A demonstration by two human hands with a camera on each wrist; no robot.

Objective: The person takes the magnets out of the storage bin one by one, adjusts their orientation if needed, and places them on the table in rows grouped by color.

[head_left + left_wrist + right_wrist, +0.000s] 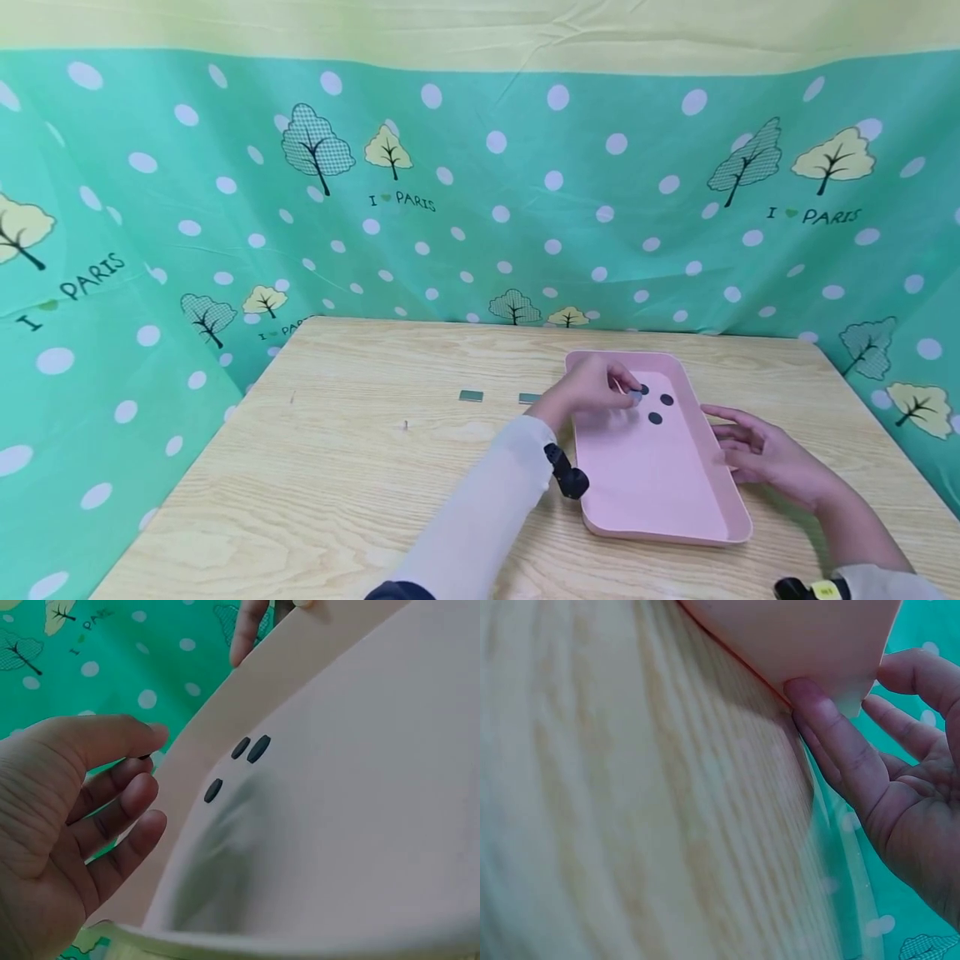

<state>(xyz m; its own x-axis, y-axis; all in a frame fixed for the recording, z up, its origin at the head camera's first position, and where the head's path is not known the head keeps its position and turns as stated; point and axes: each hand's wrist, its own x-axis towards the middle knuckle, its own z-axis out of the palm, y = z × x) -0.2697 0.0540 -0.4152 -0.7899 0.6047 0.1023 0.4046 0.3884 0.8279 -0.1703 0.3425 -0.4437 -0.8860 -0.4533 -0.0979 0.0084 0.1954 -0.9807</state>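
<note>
My left hand point(596, 385) is over the far left part of a pink tray point(660, 492). Its thumb and forefinger pinch a small flat grey piece point(635, 395), of which only a dark edge point(145, 757) shows in the left wrist view; I cannot tell its full shape. The other fingers curve loosely below. Three black discs point(655, 418) lie close together on the tray floor, near those fingertips. My right hand point(772, 458) is at the tray's right side, its extended fingers point(847, 746) touching the outer wall.
Two small grey-green rectangular pieces, one further left point(471, 396) and one beside the left wrist point(528, 398), lie on the wooden table point(315, 492). A tiny upright bit point(406, 425) is nearer. A green patterned curtain point(450, 200) hangs behind the table and along its sides.
</note>
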